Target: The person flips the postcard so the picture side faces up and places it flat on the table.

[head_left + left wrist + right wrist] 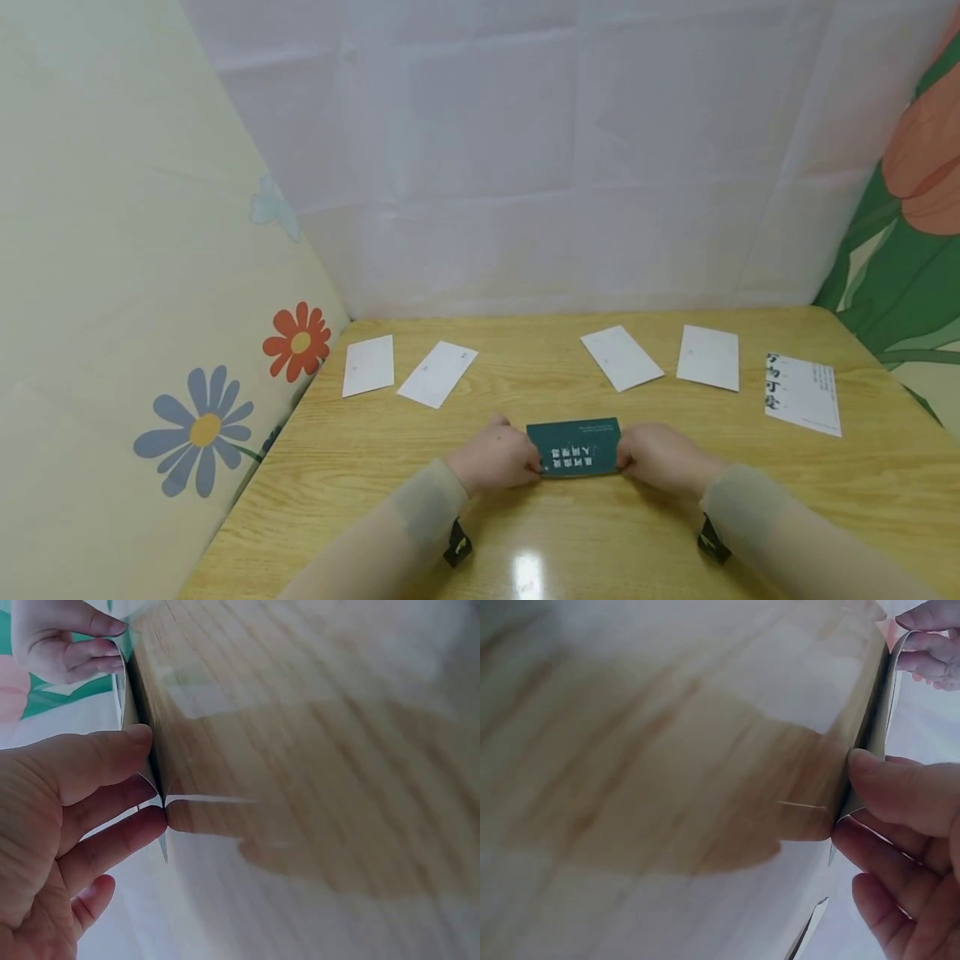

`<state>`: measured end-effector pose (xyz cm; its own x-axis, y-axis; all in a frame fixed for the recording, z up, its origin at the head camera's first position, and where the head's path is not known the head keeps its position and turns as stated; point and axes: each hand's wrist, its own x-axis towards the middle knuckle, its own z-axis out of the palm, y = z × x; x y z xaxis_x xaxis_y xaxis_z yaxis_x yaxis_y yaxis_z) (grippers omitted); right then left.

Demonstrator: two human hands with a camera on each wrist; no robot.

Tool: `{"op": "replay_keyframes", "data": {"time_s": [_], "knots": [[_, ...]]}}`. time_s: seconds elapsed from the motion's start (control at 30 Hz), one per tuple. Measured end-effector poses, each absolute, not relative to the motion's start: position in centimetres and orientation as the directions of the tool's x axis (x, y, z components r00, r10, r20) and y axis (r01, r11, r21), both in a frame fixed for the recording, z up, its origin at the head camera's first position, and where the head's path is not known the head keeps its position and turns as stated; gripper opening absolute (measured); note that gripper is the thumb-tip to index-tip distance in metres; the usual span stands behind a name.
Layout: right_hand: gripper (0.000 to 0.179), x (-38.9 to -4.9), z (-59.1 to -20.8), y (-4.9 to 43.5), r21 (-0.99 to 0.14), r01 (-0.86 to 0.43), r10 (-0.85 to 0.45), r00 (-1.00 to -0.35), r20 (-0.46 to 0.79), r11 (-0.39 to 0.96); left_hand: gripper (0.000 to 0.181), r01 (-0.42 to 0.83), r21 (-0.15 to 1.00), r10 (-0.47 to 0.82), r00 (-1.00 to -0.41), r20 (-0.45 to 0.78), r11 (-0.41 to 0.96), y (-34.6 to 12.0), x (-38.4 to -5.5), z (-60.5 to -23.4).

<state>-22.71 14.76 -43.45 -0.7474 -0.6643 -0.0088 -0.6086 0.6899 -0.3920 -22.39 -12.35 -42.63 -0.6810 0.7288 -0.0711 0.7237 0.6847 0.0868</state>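
Note:
A dark green card (581, 437) with white Chinese characters spans the space between both hands, close over the wooden table. My left hand (501, 457) pinches its left end, and my right hand (663, 457) pinches its right end. Seen edge-on in the left wrist view, the card (129, 705) looks bent, its lower edge right at the tabletop. There, the left thumb lies on the near side with fingers behind. The right wrist view shows the same thumb-and-finger grip on the card (877, 720) by the right hand (915, 825).
Two white cards (368, 367) (438, 374) lie at the back left of the wooden table (337, 500). Two more white cards (622, 358) (708, 358) lie at the back right, beside a white card with black lettering (806, 393). A pale cloth (525, 167) hangs behind.

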Motion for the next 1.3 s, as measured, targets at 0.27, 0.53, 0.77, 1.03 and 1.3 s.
{"op": "replay_keyframes", "data": {"time_s": [0.27,0.53,0.77,1.03,1.3], "knots": [[0.012,-22.6,-43.5,14.8,-0.362,-0.669,-0.715,-0.699,0.011,0.649,0.009,0.73,0.046,0.732,-0.678,-0.071,0.681,-12.5,-22.4,-42.5],[0.022,-22.2,-43.8,14.9,-0.317,-0.646,-0.691,-0.722,-0.042,0.694,0.013,0.734,-0.038,0.73,-0.678,-0.078,0.678,-12.7,-22.5,-42.3],[0.021,-21.5,-42.9,14.6,-0.236,-0.701,-0.732,-0.678,-0.073,0.673,0.032,0.672,-0.032,0.664,-0.737,-0.125,0.74,-12.8,-22.3,-42.3],[0.021,-20.2,-42.6,13.6,-0.228,-0.775,-0.805,-0.587,-0.084,0.589,0.046,0.585,-0.054,0.573,-0.806,-0.146,0.809,-12.1,-22.7,-42.7],[0.024,-19.2,-43.2,12.4,-0.278,-0.819,-0.862,-0.499,-0.089,0.502,0.056,0.567,-0.126,0.545,-0.82,-0.173,0.814,-10.5,-23.1,-42.7]]}}
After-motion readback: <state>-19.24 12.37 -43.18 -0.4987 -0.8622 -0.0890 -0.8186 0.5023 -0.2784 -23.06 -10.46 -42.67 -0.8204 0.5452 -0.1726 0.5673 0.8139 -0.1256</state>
